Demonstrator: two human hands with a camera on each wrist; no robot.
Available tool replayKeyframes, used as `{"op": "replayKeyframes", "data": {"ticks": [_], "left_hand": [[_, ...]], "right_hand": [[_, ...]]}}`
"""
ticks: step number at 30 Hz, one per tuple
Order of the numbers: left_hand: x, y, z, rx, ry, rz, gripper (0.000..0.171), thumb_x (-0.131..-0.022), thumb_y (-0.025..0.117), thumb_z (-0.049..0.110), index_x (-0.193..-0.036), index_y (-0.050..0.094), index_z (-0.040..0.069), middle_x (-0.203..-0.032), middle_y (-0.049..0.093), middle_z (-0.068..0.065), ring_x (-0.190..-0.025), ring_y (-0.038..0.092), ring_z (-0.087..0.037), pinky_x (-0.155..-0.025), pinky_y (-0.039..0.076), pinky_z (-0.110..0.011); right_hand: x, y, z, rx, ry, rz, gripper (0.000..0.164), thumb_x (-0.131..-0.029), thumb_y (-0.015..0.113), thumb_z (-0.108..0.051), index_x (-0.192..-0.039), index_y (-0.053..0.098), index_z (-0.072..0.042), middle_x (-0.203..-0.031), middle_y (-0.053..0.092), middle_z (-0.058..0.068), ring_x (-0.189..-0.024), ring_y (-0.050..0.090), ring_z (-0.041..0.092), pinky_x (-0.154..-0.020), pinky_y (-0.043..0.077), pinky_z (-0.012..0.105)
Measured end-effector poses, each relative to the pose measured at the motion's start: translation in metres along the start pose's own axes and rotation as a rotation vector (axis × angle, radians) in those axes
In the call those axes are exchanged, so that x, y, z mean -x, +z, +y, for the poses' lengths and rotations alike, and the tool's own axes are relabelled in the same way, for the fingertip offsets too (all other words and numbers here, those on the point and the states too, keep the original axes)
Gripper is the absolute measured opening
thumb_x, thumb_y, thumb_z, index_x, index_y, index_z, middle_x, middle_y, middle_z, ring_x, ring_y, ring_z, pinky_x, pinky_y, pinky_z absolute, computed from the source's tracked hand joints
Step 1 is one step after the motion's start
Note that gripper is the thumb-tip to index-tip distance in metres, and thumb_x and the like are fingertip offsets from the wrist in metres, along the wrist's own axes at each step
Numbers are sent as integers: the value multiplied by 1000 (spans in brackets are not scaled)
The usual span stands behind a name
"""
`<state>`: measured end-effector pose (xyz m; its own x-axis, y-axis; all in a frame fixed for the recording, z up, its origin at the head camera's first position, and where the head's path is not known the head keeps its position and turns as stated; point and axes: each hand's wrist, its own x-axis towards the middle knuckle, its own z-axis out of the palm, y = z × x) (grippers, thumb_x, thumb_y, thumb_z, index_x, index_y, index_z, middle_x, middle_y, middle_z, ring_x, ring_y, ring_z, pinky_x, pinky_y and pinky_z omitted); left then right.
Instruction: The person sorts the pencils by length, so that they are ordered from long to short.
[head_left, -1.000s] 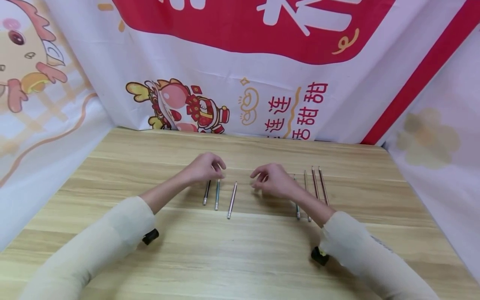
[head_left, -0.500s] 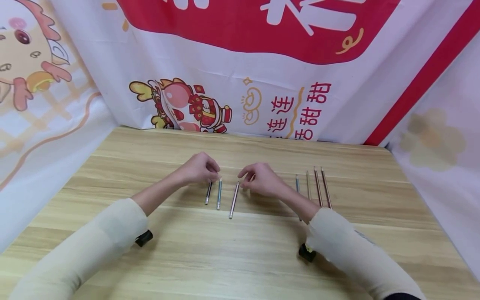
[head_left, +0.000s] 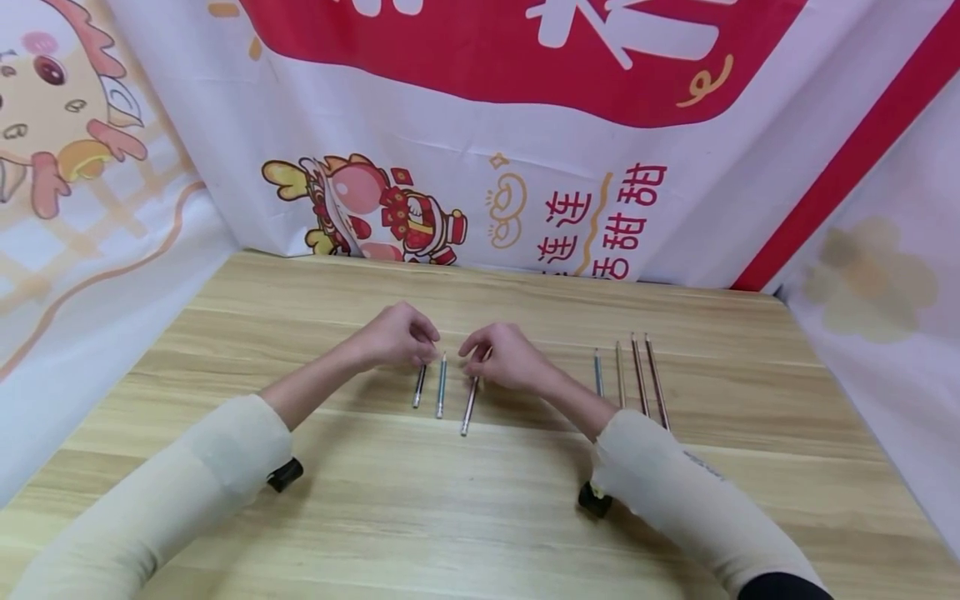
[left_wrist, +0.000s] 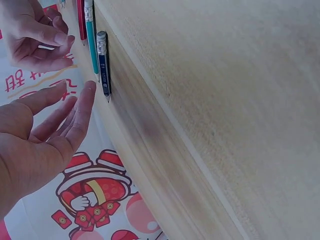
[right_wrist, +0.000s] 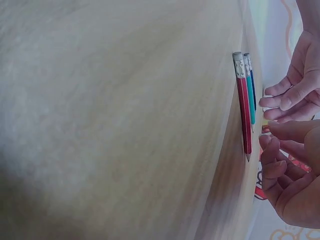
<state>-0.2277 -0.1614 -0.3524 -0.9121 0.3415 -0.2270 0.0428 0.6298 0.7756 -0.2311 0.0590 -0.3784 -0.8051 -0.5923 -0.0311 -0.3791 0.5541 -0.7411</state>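
Three pencils lie on the wooden table between and below my hands: a short dark one (head_left: pixel 419 387), a teal one (head_left: pixel 442 387) and a red striped one (right_wrist: pixel 243 102), each with its eraser end towards me. My left hand (head_left: pixel 401 336) hovers at the tip of the dark pencil; in the left wrist view its fingers are loosely bent and hold nothing. Beside it, my right hand (head_left: pixel 506 357) hangs over the red pencil's pointed end, covering the tip in the head view. The right wrist view shows its curved fingers apart from the pencils, with nothing in them.
Further right, a blue pencil (head_left: pixel 598 372), a tan pencil (head_left: pixel 621 375) and two dark red pencils (head_left: pixel 658 382) lie side by side, their lower ends partly behind my right arm. A printed white and red cloth (head_left: pixel 450 117) hangs along the table's back edge.
My right hand has moved left, from beside the red pencil to over its tip. The left hand has shifted slightly left to the dark pencil's tip. The pencils lie as before.
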Motion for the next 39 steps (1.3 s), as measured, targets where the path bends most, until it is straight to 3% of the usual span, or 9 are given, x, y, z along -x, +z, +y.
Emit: {"op": "replayKeyframes", "data": {"ticks": [5,12,23,33,39], "left_hand": [[1,1,2,25,-28,-22,26,-91,71,-5,-116,69,-12,-97,72,-18,-81,68,-23,-74,61,-37],[1,4,0,-11,-7,-32,23,-92,69,-5,-115,69,-10,-94,71,-16,-80,69,-22,-75,61,-35],[-1,13,3,-61,12,-42,19,-92,72,-5,-110,70,-11,-85,72,-16,-68,67,-21,-67,61,-36],[-9,22,8,-107,27,-51,11,-89,74,-6,-99,69,-8,-74,69,-13,-58,62,-17,-55,56,-26],[-14,26,8,-127,17,-52,12,-87,75,-7,-97,69,-7,-73,69,-15,-57,63,-17,-54,55,-25]], "right_hand": [[5,1,-1,42,49,15,22,-87,80,-1,-108,76,2,-77,72,3,-65,63,12,-58,53,23],[10,3,1,64,102,-9,17,-88,84,-12,-100,78,-4,-75,70,1,-63,61,14,-56,50,24],[9,13,4,133,74,17,21,-83,89,-21,-89,73,-8,-68,66,-2,-57,59,8,-55,48,22],[12,9,4,164,103,7,20,-84,87,-15,-91,71,-6,-68,65,-1,-58,58,9,-55,46,22],[16,7,5,162,109,12,17,-84,85,-8,-94,72,-5,-68,66,-2,-59,58,10,-56,46,21]]}}
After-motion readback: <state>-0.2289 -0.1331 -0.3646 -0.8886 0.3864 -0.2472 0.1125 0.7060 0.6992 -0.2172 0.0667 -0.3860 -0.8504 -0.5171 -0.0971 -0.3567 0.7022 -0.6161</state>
